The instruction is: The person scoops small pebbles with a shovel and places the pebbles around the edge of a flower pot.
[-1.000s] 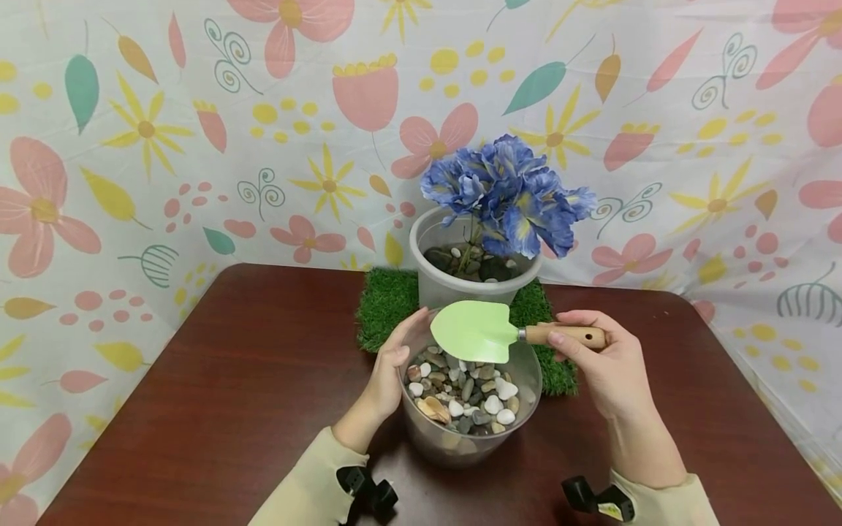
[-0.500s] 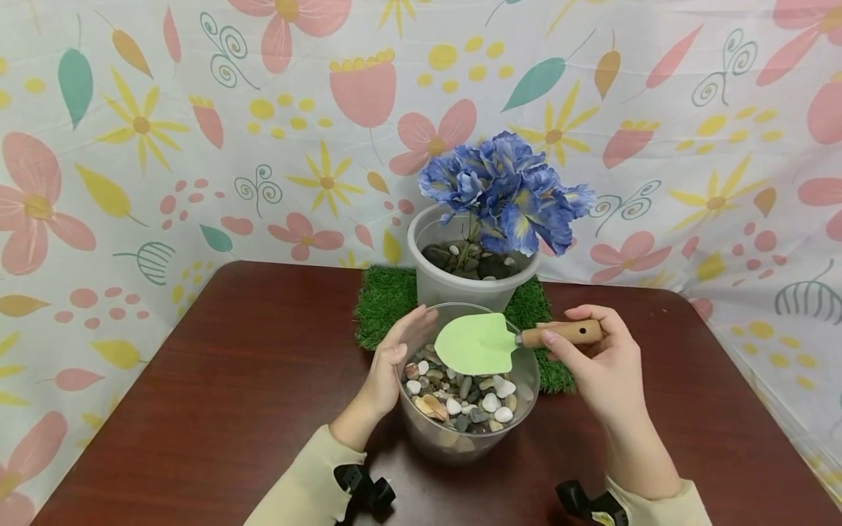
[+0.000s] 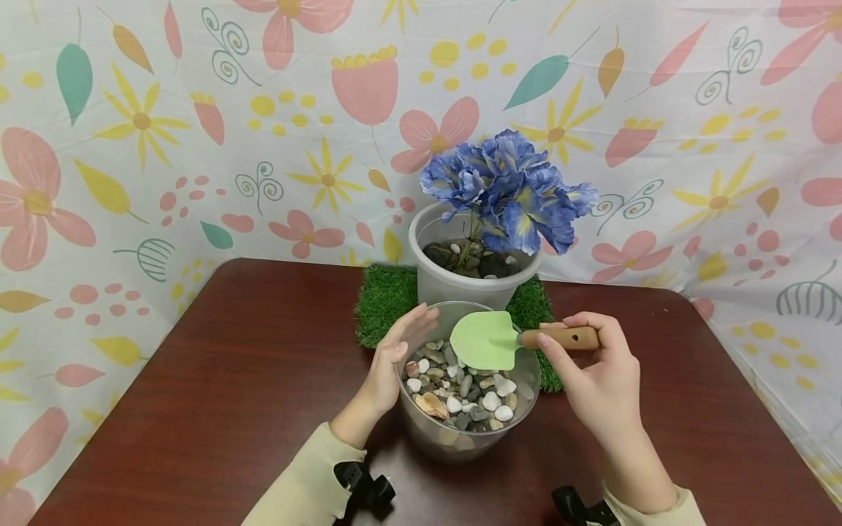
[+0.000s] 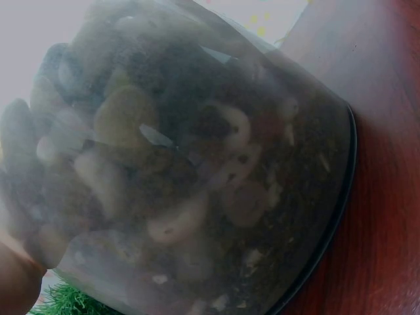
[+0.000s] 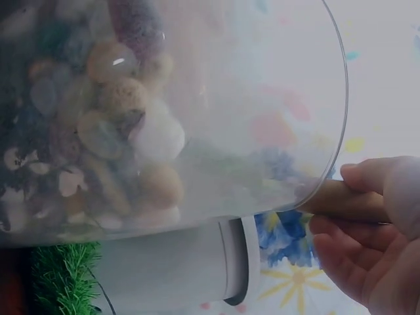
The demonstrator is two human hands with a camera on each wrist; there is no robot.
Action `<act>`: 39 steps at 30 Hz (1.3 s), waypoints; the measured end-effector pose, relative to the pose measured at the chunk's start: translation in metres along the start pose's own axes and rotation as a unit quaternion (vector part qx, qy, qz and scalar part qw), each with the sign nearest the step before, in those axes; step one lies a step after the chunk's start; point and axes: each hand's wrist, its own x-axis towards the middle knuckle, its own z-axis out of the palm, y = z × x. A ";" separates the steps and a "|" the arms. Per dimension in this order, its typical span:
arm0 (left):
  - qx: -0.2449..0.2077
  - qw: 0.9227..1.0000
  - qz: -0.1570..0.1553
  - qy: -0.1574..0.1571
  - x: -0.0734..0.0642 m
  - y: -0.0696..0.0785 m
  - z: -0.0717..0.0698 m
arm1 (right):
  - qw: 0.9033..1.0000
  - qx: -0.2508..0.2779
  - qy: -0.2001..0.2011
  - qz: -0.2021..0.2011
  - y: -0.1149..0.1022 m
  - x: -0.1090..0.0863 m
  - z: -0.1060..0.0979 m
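A clear plastic pot [image 3: 460,447] stands on the table, partly filled with mixed pebbles [image 3: 465,386] in white, grey and tan. Along its left side rests my left hand [image 3: 384,369], fingers straight near the rim. In the left wrist view a fingertip [image 4: 18,281] shows at the pot's wall. My right hand [image 3: 604,380] pinches the wooden handle of a small garden trowel [image 3: 485,342]. Its light green blade lies level over the pebbles, inside the rim's outline in the head view. In the right wrist view, fingers [image 5: 377,176] hold the handle beyond the pot's rim.
Behind the clear pot, a white flowerpot [image 3: 460,291] with dark stones holds blue artificial flowers [image 3: 509,190]. It stands on an artificial grass mat [image 3: 381,303]. The dark brown table [image 3: 263,365] ends at a floral backdrop [image 3: 316,95].
The trowel blade has come down slightly and moved a little to the right over the pebbles. My left hand stays at the pot's side.
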 end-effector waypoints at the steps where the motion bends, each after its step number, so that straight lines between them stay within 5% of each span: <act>1: 0.001 1.000 -0.001 0.000 0.000 0.000 0.000 | 1.000 -0.008 0.002 -0.007 -0.001 0.000 0.000; 11: 0.001 1.000 -0.012 -0.001 0.000 0.002 0.001 | 0.995 -0.006 -0.020 -0.093 -0.003 -0.002 -0.001; 29: -0.003 1.000 -0.009 0.004 -0.001 0.003 -0.002 | 0.985 -0.059 -0.084 -0.140 -0.008 -0.004 0.006; 39: 0.004 1.000 -0.014 -0.009 -0.002 0.002 -0.002 | 0.963 -0.093 -0.163 -0.195 -0.016 0.002 -0.001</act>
